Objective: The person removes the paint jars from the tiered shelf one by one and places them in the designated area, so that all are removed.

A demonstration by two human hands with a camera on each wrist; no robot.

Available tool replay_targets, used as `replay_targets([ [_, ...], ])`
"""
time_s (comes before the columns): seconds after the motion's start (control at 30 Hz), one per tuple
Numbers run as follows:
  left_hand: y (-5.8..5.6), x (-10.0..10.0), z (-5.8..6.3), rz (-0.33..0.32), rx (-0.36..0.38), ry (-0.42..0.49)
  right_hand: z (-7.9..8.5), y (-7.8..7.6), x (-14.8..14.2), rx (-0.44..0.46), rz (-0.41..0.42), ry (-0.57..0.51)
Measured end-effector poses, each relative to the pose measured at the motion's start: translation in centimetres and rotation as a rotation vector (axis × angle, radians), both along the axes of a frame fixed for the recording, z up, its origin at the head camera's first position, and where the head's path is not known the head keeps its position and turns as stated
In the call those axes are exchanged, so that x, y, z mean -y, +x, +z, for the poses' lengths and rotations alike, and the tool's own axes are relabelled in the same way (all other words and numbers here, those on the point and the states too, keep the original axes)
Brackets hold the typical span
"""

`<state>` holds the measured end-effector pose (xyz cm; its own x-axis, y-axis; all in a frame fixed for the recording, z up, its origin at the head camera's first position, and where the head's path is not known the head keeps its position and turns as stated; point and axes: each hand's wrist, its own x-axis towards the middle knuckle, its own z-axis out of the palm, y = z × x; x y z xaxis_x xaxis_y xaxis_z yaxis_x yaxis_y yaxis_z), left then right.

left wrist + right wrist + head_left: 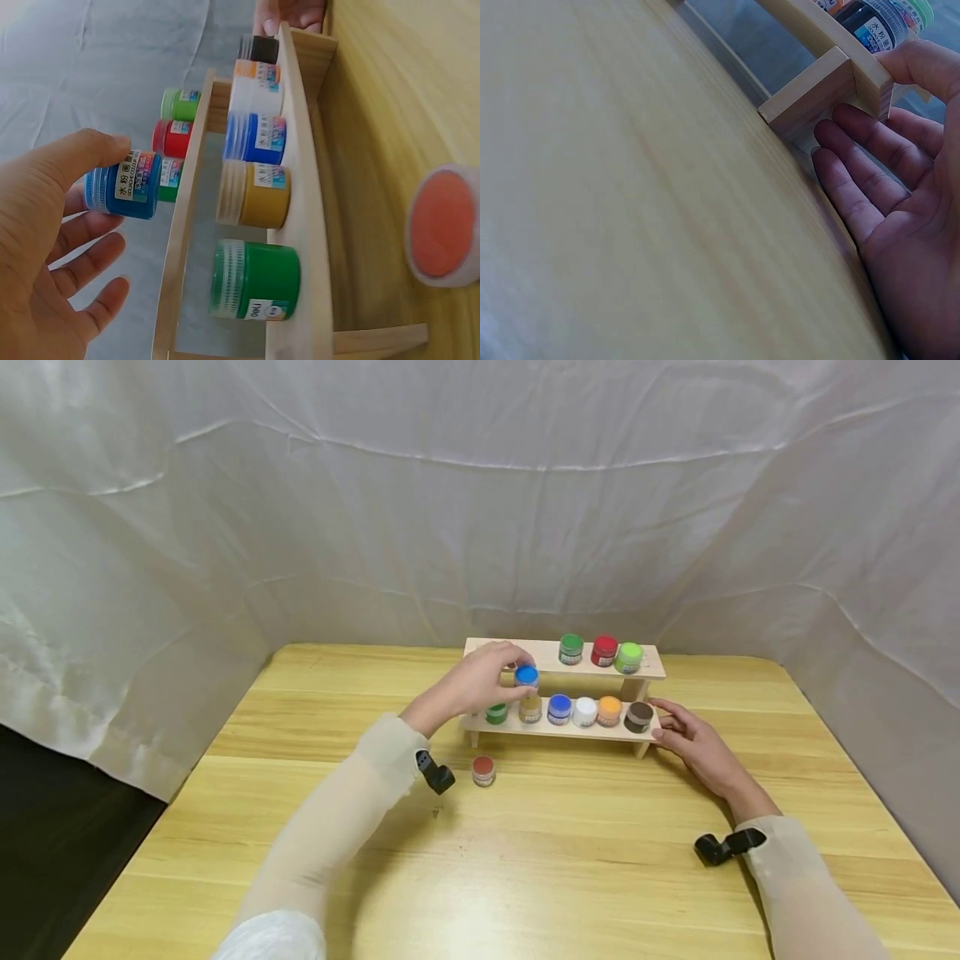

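Observation:
My left hand (483, 678) pinches a light blue paint jar (124, 184) between thumb and fingers, close by the upper tier of a two-step wooden rack (562, 730). On the lower step stand several jars, among them a green one (255, 279), an ochre one (255, 195) and a dark brown one (638, 717). Green (571, 649), red (603, 652) and lime green (628, 657) jars occupy the upper step. The right hand (693, 745) holds the rack's right end, its thumb at the board's edge and its fingers beneath, beside the support leg (810, 90).
In front of the rack, a jar with a reddish-brown lid (483, 770) stands on the wooden table (570, 868). A grey-white cloth (480, 527) hangs behind the table and along its sides.

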<state>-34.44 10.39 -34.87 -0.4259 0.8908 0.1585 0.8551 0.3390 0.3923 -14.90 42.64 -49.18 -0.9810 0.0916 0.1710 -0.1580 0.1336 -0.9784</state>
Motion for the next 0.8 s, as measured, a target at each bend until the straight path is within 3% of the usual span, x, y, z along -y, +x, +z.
replay_targets([
  [0.4, 1.9, 1.9, -1.9, -0.083, -0.124, 0.056, 0.0, -0.1, -0.1, -0.008, 0.018, -0.017],
  [0.8, 3.4, 3.1, -4.4, -0.119, -0.118, -0.003, 0.0, -0.1, -0.1, -0.008, 0.021, -0.019],
])
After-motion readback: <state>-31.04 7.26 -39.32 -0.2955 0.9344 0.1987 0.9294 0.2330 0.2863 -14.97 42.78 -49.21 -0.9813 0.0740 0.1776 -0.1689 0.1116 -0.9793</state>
